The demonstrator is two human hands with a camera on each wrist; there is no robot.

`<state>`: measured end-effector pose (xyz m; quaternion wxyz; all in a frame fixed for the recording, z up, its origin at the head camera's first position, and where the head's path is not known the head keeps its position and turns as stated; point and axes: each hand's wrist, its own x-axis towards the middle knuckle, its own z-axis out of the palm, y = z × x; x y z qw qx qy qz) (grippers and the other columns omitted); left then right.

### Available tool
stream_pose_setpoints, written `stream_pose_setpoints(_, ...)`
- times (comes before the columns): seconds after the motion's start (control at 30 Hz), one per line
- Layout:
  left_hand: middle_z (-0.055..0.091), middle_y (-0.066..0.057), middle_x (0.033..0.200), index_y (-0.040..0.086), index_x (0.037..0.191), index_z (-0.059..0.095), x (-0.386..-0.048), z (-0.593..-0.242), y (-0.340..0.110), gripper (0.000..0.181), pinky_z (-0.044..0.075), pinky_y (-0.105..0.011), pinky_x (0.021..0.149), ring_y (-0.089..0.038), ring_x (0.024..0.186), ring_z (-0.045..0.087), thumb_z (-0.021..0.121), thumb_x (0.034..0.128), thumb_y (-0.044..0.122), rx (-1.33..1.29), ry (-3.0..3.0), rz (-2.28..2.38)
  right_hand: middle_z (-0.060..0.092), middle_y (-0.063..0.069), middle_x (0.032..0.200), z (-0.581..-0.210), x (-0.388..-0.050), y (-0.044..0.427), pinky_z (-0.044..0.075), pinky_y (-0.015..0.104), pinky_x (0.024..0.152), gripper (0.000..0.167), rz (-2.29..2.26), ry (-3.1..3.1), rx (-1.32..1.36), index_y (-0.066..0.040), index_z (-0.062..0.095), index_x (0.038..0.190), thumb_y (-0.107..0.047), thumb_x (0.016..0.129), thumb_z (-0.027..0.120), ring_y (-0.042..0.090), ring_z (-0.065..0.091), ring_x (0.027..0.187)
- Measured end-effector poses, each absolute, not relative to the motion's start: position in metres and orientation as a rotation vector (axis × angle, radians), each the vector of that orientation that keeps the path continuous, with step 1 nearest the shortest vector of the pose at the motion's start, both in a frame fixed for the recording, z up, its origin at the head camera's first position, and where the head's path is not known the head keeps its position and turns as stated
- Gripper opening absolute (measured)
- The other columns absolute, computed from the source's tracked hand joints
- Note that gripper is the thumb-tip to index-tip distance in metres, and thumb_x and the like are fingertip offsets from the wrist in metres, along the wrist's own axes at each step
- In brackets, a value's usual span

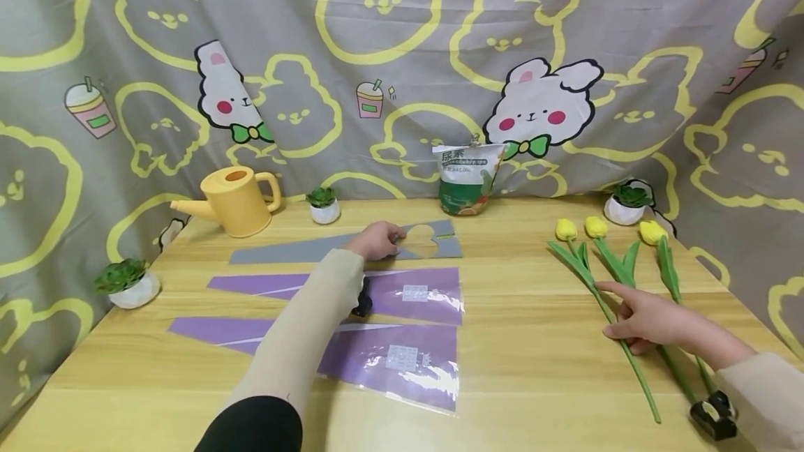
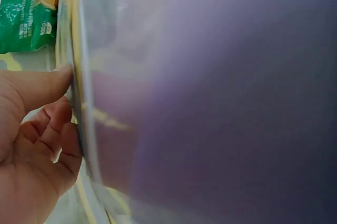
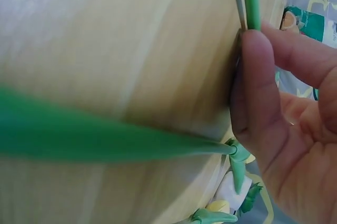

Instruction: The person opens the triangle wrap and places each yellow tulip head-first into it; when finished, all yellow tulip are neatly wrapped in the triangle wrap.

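In the head view my left hand (image 1: pixel 377 239) is at a flat grey flower sleeve (image 1: pixel 301 248) with a heart-shaped window, its curled fingers and thumb pinching the film beside that window. Two purple flower sleeves (image 1: pixel 433 312) lie nearer; the closest is partly under my left forearm. My right hand (image 1: pixel 653 319) pinches the green stem of the leftmost yellow tulip (image 1: pixel 566 230) between thumb and index finger; the stem (image 3: pixel 250 2) also shows in the right wrist view. Two more yellow tulips, a middle one (image 1: pixel 597 227) and a right one (image 1: pixel 653 232), lie alongside, partly behind that hand.
A yellow watering can (image 1: pixel 235 201) stands at the back left. Small potted succulents stand at the left (image 1: pixel 135 291), back middle (image 1: pixel 324 211) and back right (image 1: pixel 624 211). A green and white bag (image 1: pixel 465 190) stands at the back, before a patterned curtain (image 1: pixel 408 26).
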<state>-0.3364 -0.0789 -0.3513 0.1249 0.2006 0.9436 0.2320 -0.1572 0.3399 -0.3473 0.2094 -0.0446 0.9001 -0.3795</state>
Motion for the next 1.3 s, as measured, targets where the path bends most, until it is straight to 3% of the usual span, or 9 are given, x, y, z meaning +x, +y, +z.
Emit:
stream_pose_setpoints(0.2,0.056,-0.012,0.128,0.003,0.126,0.056,-0.337,-0.359,-0.085,0.037,0.038,-0.034,0.101,-0.024,0.120,0.049,0.059,0.0890,0.006,0.563,2.684,0.893,0.042,0.007,0.070,-0.349,-0.158,0.340,0.049,0.031,0.052,0.085,-1.055,2.507,-0.127,0.006,0.009,0.143,-0.014,0.083,0.067,0.017,0.048,0.058)
stream_pose_setpoints(0.77,0.060,-0.009,0.123,0.010,0.118,0.063,-0.337,-0.366,-0.086,0.030,0.042,-0.033,0.096,-0.023,0.120,0.050,0.054,0.0907,0.003,0.349,2.671,1.076,0.044,0.007,0.069,-0.347,-0.162,0.338,0.049,0.031,0.053,0.082,-1.011,2.524,-0.120,0.009,0.010,0.141,-0.011,0.084,0.066,0.018,0.049,0.059)
stream_pose_setpoints(1.03,0.062,-0.009,0.120,0.011,0.117,0.065,-0.341,-0.372,-0.088,0.029,0.044,-0.028,0.085,-0.022,0.116,0.053,0.053,0.0915,0.003,0.350,2.676,1.130,0.046,0.007,0.071,-0.344,-0.161,0.337,0.048,0.031,0.053,0.080,-1.042,2.507,-0.094,0.012,0.003,0.140,-0.004,0.086,0.060,0.017,0.046,0.058)
stream_pose_setpoints(1.3,0.058,-0.011,0.126,0.011,0.118,0.064,-0.338,-0.372,-0.088,0.030,0.041,-0.035,0.096,-0.024,0.121,0.048,0.051,0.0924,0.002,0.321,2.644,1.182,0.047,0.006,0.075,-0.347,-0.160,0.337,0.049,0.028,0.053,0.082,-1.118,2.508,-0.060,0.016,-0.003,0.139,-0.001,0.086,0.057,0.012,0.047,0.056)
